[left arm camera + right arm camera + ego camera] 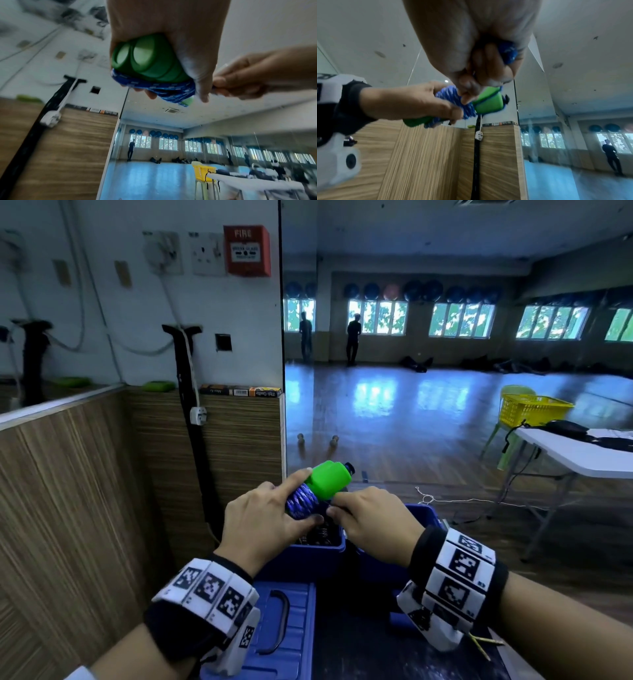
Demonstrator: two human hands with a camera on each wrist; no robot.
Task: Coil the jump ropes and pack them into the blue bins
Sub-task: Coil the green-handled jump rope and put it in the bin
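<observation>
A jump rope with two green handles (328, 478) (147, 60) (488, 104) has its blue cord (302, 501) (154, 86) (452, 97) wound round the handles. My left hand (267, 515) (412, 102) grips the wound bundle, index finger lying along it. My right hand (370, 518) (243, 79) (481, 75) pinches the loose end of the blue cord beside the bundle. Both hands hover over a blue bin (322, 549) that holds dark rope inside. A second blue bin (424, 515) stands to its right, mostly hidden by my right hand.
A blue lid (284, 628) with a black handle lies in front of the bins. Wood-panelled wall (102, 491) rises at left, a large mirror (445, 371) ahead. A white folding table (582, 453) and yellow basket (531, 409) stand at right. White string (445, 500) lies on the floor.
</observation>
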